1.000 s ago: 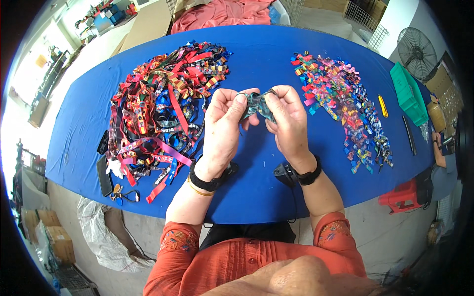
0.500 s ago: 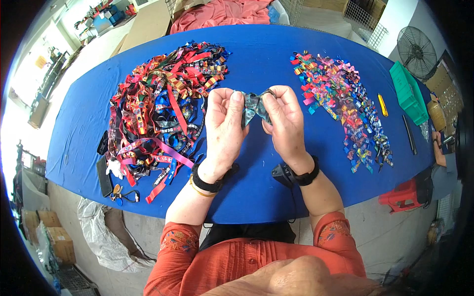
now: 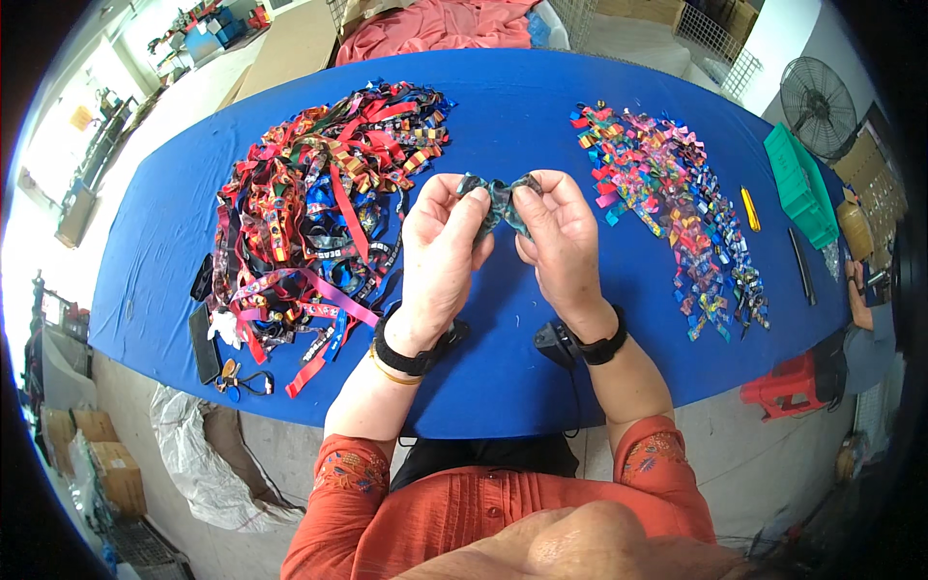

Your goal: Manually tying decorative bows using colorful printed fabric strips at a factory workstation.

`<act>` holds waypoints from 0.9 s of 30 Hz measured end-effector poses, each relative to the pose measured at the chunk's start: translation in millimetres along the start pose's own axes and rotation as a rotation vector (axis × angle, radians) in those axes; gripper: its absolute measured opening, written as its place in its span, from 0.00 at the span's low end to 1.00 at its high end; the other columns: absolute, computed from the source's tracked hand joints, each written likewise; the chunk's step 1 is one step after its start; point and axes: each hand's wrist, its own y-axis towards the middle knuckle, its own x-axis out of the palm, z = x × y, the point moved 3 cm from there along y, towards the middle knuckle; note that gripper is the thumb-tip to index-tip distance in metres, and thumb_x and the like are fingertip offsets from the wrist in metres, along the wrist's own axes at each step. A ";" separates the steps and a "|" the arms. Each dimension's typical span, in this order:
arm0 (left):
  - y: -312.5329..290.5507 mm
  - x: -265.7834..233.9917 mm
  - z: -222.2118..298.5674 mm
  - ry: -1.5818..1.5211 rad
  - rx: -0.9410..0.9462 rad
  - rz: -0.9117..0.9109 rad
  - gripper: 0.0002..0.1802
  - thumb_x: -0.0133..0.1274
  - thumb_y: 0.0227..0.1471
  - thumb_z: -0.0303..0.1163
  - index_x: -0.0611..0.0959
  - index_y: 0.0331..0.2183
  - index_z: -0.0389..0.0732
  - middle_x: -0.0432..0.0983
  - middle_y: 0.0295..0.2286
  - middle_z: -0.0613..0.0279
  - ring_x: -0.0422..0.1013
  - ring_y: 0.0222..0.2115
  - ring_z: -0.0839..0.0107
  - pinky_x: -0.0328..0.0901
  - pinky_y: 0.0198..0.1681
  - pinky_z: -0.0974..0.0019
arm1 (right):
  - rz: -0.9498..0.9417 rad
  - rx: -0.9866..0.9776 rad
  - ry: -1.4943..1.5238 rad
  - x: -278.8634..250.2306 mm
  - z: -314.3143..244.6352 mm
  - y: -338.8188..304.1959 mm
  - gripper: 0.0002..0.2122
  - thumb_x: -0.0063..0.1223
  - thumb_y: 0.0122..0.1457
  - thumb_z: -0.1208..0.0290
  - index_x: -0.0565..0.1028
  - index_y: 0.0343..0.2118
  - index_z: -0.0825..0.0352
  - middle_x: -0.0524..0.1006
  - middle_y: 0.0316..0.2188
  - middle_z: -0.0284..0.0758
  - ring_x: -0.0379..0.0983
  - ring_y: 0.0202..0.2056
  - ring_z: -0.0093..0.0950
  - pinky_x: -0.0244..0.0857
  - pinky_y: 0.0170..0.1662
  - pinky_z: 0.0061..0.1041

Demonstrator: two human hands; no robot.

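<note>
Over the middle of the blue table, a dark teal patterned ribbon bow [image 3: 500, 200] is stretched between my two hands. My left hand [image 3: 440, 246] pinches one loop between thumb and fingers. The opposite loop is pinched by my right hand [image 3: 563, 242], thumb on top. Part of each loop is covered by the fingertips. To the left of my left hand lies a tangled heap of printed ribbon strips [image 3: 333, 193], mostly red, black and blue. Off to the right of my right hand spreads a pile of small ribbon bows [image 3: 677, 203] in many colours.
A yellow cutter [image 3: 750, 208] and a black stick [image 3: 801, 264] lie right of the bows, near a green crate [image 3: 800, 184]. At the left edge are a black case [image 3: 205, 346] and a small keyring [image 3: 232, 382]. A co-worker's arm [image 3: 858, 295] shows far right.
My hands have come slightly closer together, and the bow's loops now stick up more above the thumbs. The piles have not changed.
</note>
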 end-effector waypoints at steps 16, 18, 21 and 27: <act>-1.9 6.2 -5.2 -0.003 0.024 0.030 0.03 0.42 0.64 0.30 0.68 0.36 0.42 0.71 0.24 0.64 0.57 0.09 0.82 0.51 0.11 0.77 | 0.019 0.032 -0.016 -0.5 4.6 -2.2 0.04 0.47 0.67 0.70 0.68 0.39 0.63 0.70 0.25 0.24 0.58 0.19 0.09 0.50 0.19 0.12; -2.9 7.1 -6.0 -0.001 0.031 0.029 0.03 0.42 0.64 0.30 0.67 0.36 0.42 0.70 0.23 0.65 0.56 0.09 0.83 0.50 0.10 0.77 | 0.026 0.031 -0.009 0.5 4.3 -2.7 0.04 0.47 0.67 0.70 0.68 0.39 0.63 0.70 0.25 0.23 0.58 0.20 0.09 0.50 0.19 0.12; -3.5 8.5 -7.8 0.003 0.031 0.036 0.03 0.43 0.64 0.30 0.67 0.36 0.43 0.69 0.22 0.67 0.55 0.09 0.84 0.49 0.10 0.78 | 0.046 0.015 -0.016 0.6 4.5 -2.9 0.03 0.47 0.67 0.70 0.68 0.39 0.62 0.70 0.25 0.23 0.58 0.21 0.08 0.50 0.20 0.12; -5.6 8.8 -8.5 0.036 0.036 0.068 0.03 0.43 0.64 0.30 0.67 0.36 0.43 0.68 0.20 0.68 0.54 0.09 0.85 0.49 0.10 0.78 | 0.085 -0.002 0.000 1.7 4.1 -4.7 0.03 0.47 0.67 0.70 0.68 0.40 0.61 0.71 0.25 0.24 0.58 0.20 0.09 0.50 0.20 0.12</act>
